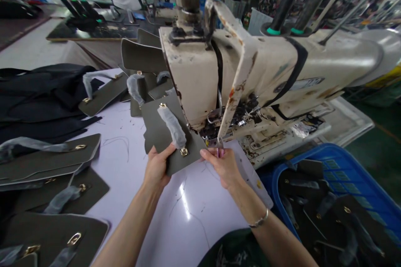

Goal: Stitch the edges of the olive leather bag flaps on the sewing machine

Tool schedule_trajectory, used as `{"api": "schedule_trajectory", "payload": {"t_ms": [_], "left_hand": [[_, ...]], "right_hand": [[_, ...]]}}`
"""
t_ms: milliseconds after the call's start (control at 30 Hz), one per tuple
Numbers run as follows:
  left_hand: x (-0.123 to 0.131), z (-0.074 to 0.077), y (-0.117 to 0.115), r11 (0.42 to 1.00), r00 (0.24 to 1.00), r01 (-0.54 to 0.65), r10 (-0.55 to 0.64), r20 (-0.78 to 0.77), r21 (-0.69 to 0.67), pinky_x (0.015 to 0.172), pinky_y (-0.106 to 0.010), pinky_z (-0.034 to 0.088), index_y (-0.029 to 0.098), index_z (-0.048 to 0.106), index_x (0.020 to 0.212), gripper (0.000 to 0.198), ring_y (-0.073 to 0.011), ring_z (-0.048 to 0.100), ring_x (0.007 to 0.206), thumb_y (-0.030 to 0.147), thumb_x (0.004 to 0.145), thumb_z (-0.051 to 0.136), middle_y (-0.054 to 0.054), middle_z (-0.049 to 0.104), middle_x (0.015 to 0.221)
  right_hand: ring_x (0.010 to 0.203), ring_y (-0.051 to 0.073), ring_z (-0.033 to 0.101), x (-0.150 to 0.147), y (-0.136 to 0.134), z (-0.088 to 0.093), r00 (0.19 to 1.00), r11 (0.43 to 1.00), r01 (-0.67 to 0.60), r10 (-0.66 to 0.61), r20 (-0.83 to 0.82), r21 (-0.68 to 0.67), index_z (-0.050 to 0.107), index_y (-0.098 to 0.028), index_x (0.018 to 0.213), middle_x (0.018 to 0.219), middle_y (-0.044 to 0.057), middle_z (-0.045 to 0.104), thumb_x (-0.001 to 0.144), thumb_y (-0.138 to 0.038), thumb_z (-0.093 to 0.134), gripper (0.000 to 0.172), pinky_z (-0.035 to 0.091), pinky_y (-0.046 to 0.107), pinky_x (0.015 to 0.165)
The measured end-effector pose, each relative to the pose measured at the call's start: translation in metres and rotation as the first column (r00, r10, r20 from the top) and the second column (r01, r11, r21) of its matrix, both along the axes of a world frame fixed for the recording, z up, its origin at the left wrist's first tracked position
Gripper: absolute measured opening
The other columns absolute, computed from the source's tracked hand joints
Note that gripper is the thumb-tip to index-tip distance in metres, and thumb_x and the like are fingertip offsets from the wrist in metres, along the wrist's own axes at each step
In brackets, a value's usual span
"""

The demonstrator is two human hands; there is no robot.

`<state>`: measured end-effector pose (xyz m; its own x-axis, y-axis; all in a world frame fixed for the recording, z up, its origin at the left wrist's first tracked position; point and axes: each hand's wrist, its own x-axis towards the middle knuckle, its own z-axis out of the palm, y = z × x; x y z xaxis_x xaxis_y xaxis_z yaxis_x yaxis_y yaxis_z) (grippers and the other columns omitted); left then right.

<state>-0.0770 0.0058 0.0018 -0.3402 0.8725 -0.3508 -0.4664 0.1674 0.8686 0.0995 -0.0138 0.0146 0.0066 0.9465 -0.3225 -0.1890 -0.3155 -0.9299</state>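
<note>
A grey-green bag panel (156, 125) lies by the sewing head, with a plastic-wrapped handle (172, 127) fixed across it by gold-coloured metal fittings. My left hand (158, 164) grips its lower edge, thumb on top near the handle. At the right corner, my right hand (222, 164) pinches the panel between thumb and fingers. Something small and pink with a metal tip, perhaps thread snips (220, 151), sits in the fingers of that hand. The panel's far right edge reaches close to the needle area of the sewing machine (200, 75), where the machine partly hides it.
More panels with wrapped handles lie at the left (46, 158) and behind the held one. Black fabric (40, 100) is heaped on the white table (175, 233). A blue basket (332, 150) holding similar panels stands at the right. Black thread spools (283, 8) rise above the machine.
</note>
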Motion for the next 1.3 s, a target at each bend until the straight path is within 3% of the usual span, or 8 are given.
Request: {"api": "schedule_trajectory", "payload": {"t_ms": [167,233,433,733,1100,1200,1300], "left_hand": [[0.001,-0.003,0.008,0.996,0.998,-0.060,0.061,-0.007,0.067,0.081,-0.030,0.060,0.018,0.072,0.110,0.054,-0.0200,0.073,0.087,0.020,0.059,0.090,-0.005,0.078,0.105],[0.000,-0.002,0.011,0.996,0.998,-0.065,0.065,-0.004,0.069,0.077,-0.029,0.060,0.017,0.072,0.108,0.052,-0.0192,0.072,0.085,0.019,0.058,0.089,-0.006,0.077,0.105],[0.003,0.007,0.029,0.994,0.998,-0.056,0.057,-0.009,0.089,0.067,-0.025,0.060,0.016,0.073,0.100,0.047,-0.0168,0.070,0.076,0.015,0.056,0.088,-0.005,0.078,0.098],[0.000,0.010,0.044,0.991,0.999,-0.018,0.023,-0.039,0.130,0.073,-0.031,0.063,0.015,0.073,0.097,0.043,-0.0199,0.072,0.077,0.022,0.057,0.091,-0.006,0.078,0.098],[0.001,0.007,0.043,0.983,0.997,-0.006,0.020,-0.072,0.185,0.075,-0.028,0.060,0.016,0.073,0.099,0.044,-0.0192,0.072,0.082,0.022,0.059,0.090,-0.006,0.077,0.100],[0.002,0.011,0.041,0.980,0.997,-0.009,0.024,-0.075,0.198,0.078,-0.027,0.060,0.016,0.072,0.091,0.037,-0.0187,0.072,0.084,0.019,0.059,0.089,-0.004,0.077,0.097],[0.004,0.013,0.039,0.980,0.998,-0.017,0.029,-0.058,0.196,0.077,-0.028,0.060,0.016,0.071,0.090,0.037,-0.0185,0.072,0.082,0.018,0.058,0.089,-0.003,0.076,0.094]], "right_hand": [[0.044,0.003,0.017,-0.005,0.007,0.000,0.986,0.992,0.005,-0.027,-0.167,-0.126,0.072,-0.013,0.064,0.057,0.002,0.065,0.064,-0.046,0.082,0.034,0.010,0.025,0.045],[0.044,0.002,0.013,-0.009,0.008,0.000,0.977,0.991,0.027,-0.055,-0.204,-0.134,0.073,-0.013,0.065,0.056,0.002,0.065,0.063,-0.046,0.082,0.034,0.006,0.026,0.045],[0.046,0.005,0.029,-0.016,0.011,0.003,0.965,0.984,0.156,-0.170,-0.201,-0.081,0.075,-0.013,0.066,0.063,0.006,0.071,0.066,-0.045,0.082,0.032,0.018,0.024,0.046],[0.048,0.008,0.040,-0.030,0.013,0.001,0.940,0.960,0.266,-0.279,-0.198,-0.087,0.073,-0.013,0.061,0.058,0.009,0.070,0.070,-0.047,0.080,0.036,0.029,0.025,0.050],[0.060,0.012,0.051,-0.033,0.009,-0.003,0.952,0.957,0.289,-0.290,-0.100,-0.029,0.074,-0.014,0.060,0.051,0.002,0.057,0.074,-0.050,0.079,0.039,0.039,0.025,0.060],[0.061,0.010,0.047,-0.036,0.007,-0.004,0.953,0.958,0.286,-0.287,-0.095,-0.021,0.072,-0.013,0.059,0.056,0.001,0.055,0.071,-0.047,0.081,0.037,0.036,0.024,0.060],[0.053,0.008,0.035,-0.041,0.005,-0.002,0.948,0.957,0.281,-0.288,-0.134,-0.068,0.068,-0.013,0.057,0.052,-0.004,0.042,0.069,-0.047,0.081,0.038,0.029,0.024,0.053]]}}
